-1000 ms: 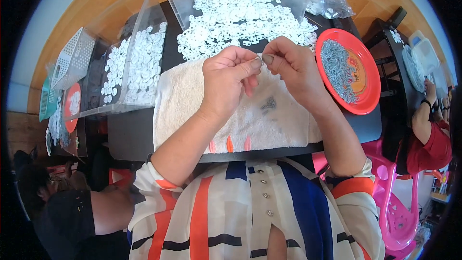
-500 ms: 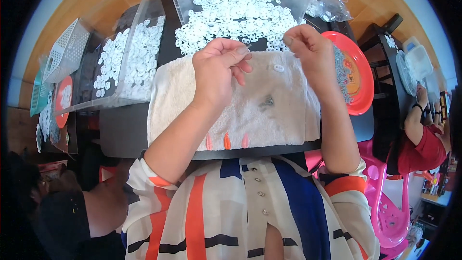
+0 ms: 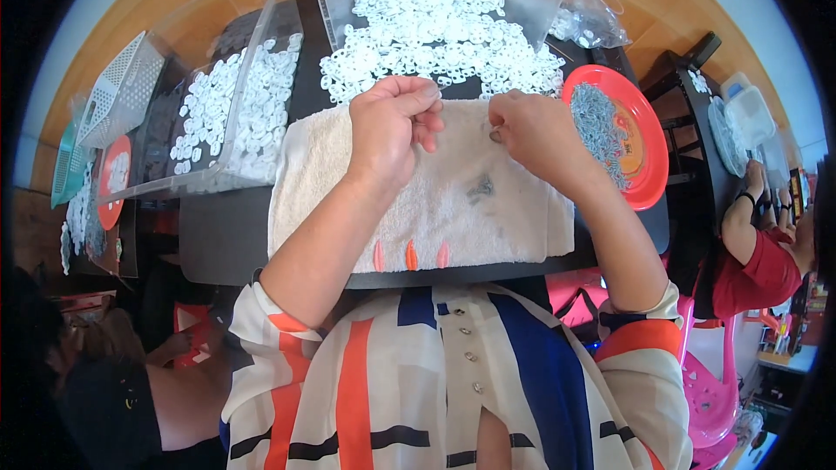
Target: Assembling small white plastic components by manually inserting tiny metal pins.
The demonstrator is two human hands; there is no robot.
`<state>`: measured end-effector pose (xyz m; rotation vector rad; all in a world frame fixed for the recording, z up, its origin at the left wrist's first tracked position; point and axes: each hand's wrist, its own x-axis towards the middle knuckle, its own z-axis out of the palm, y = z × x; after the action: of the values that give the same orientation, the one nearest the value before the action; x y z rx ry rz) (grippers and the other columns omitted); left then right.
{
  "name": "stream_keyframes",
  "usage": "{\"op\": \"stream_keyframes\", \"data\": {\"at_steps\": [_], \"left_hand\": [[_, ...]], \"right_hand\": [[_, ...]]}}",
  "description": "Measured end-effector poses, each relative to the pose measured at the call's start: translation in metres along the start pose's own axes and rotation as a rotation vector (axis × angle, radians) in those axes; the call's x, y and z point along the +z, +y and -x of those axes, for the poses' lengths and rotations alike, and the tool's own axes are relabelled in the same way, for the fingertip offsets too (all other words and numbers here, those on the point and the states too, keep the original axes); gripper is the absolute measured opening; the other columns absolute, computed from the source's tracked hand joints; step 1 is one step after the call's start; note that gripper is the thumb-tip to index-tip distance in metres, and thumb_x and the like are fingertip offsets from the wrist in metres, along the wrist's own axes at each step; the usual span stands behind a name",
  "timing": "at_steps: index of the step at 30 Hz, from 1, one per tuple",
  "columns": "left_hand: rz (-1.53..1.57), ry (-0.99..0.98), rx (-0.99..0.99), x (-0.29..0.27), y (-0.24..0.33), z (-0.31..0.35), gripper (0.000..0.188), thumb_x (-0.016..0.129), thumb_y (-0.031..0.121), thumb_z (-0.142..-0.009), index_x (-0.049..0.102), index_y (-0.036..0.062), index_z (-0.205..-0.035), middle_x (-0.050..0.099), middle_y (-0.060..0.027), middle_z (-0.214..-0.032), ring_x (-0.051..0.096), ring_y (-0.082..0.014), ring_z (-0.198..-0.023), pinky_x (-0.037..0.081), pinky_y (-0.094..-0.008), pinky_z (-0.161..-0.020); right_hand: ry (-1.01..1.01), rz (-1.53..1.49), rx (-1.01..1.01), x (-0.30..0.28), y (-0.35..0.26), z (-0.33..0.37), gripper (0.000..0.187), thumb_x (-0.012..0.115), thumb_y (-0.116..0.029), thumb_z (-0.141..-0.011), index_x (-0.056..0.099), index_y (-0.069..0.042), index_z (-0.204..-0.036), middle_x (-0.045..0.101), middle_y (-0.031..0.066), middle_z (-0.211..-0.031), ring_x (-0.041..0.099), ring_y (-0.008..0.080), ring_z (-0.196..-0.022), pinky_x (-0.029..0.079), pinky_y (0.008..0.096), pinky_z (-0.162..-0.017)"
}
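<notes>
Over the far edge of a beige towel (image 3: pixel 335 200), my left hand (image 3: pixel 387 126) is closed in a pinch. A small thin metal piece (image 3: pixel 444 86) pokes out between its thumb and forefinger. To its right, my right hand (image 3: pixel 540 135) is low over the towel, fingers curled together. Whatever those fingers hold is hidden behind them. Just beyond both hands lies a heap of small white plastic pieces (image 3: pixel 427 22) with holes in them. A red plate (image 3: pixel 655 139) holding many small grey metal parts (image 3: pixel 595 129) sits right beside my right hand.
Clear plastic bins (image 3: pixel 231 152) hold white pieces at left and back. Three orange-pink slips (image 3: pixel 411 255) lie along the towel's near edge, below a grey smudge (image 3: pixel 480 189). A plastic bag (image 3: pixel 596 26) is at back right; people sit on both sides.
My right hand has come down and left onto the towel. The single white piece that lay there is now out of sight at that spot. My left hand has barely moved.
</notes>
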<state>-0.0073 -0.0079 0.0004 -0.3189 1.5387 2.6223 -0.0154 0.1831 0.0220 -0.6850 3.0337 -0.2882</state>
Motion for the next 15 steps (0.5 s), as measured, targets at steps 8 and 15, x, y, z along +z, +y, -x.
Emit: {"op": "stream_keyframes", "data": {"at_steps": [8, 15], "left_hand": [[-0.078, -0.033, -0.007, 0.004, -0.001, 0.000, 0.007, 0.062, 0.001, -0.083, 0.061, -0.0036, -0.089, 0.061, -0.0094, -0.074, 0.057, -0.0148, -0.055, 0.042, -0.0252, -0.040], [-0.095, -0.064, -0.042, 0.004, -0.006, 0.000, 0.006, 0.063, 0.001, -0.082, 0.062, -0.0032, -0.087, 0.060, -0.0090, -0.072, 0.055, -0.0143, -0.054, 0.041, -0.0256, -0.040]], "right_hand": [[0.035, -0.063, -0.034, -0.001, 0.008, 0.007, 0.011, 0.061, -0.010, -0.080, 0.064, -0.006, -0.090, 0.063, 0.0118, -0.090, 0.062, 0.0322, -0.084, 0.047, 0.0423, -0.073], [0.118, -0.155, -0.010, -0.016, 0.016, -0.014, 0.007, 0.063, -0.008, -0.079, 0.066, -0.006, -0.085, 0.067, 0.0119, -0.085, 0.063, 0.0320, -0.081, 0.049, 0.0412, -0.069]]}}
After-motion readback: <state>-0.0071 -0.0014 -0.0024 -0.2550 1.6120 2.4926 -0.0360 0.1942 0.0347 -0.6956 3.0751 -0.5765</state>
